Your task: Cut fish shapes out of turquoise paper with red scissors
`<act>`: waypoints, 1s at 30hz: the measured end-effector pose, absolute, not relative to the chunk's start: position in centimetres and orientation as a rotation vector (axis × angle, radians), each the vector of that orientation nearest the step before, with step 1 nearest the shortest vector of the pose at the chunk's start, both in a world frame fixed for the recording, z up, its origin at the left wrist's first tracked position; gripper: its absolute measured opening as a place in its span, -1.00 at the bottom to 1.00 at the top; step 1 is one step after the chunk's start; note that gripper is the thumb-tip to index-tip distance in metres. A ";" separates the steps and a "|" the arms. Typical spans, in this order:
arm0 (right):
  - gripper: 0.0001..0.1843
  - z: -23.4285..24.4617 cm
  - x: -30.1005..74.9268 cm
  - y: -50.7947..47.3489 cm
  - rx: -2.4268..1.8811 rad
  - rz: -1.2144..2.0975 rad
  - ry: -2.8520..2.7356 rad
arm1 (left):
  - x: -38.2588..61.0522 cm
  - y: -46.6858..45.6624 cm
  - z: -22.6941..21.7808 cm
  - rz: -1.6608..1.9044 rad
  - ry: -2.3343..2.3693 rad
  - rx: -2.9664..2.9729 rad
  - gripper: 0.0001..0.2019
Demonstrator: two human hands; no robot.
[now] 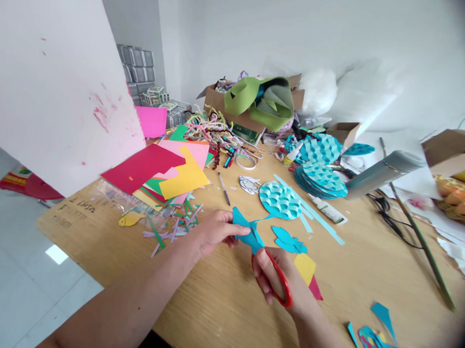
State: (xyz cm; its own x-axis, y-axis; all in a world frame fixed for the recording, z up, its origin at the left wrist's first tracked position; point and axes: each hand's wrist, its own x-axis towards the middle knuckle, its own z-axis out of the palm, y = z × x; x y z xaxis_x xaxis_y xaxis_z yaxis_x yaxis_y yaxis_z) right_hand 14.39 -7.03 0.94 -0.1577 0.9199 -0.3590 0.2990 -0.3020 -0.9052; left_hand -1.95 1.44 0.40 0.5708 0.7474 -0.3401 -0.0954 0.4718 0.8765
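Note:
My left hand (218,230) pinches a piece of blue paper (239,217) between thumb and fingers, above the wooden table. Red-handled scissors (284,288) are gripped in my right hand (276,271), their blades at the blue paper and partly hidden by it. A thin blue strip curls off the paper's far side. Just right of the paper lie blue cut-out shapes (289,240). Beyond them is a round blue disc with a woven scale pattern (280,200). A yellow paper scrap (304,267) and a red one show beside my right wrist.
Coloured paper sheets (146,166) and thin paper strips (174,225) lie to the left. A pen (224,188), a glue bottle (328,209) and a grey flask (386,173) stand or lie farther back. Blue scraps (383,346) sit at the lower right. A white board (57,79) rises at the left.

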 end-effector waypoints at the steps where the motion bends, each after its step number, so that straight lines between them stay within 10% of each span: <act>1: -0.28 0.9 14.4 -7.0 -1.576 1.491 -1.397 | -2.0 1.4 0.5 0.617 0.820 0.933 -0.67; 30: -0.36 0.5 14.7 -7.0 -1.297 1.591 -1.336 | -1.8 1.5 0.4 0.738 0.827 0.875 -0.70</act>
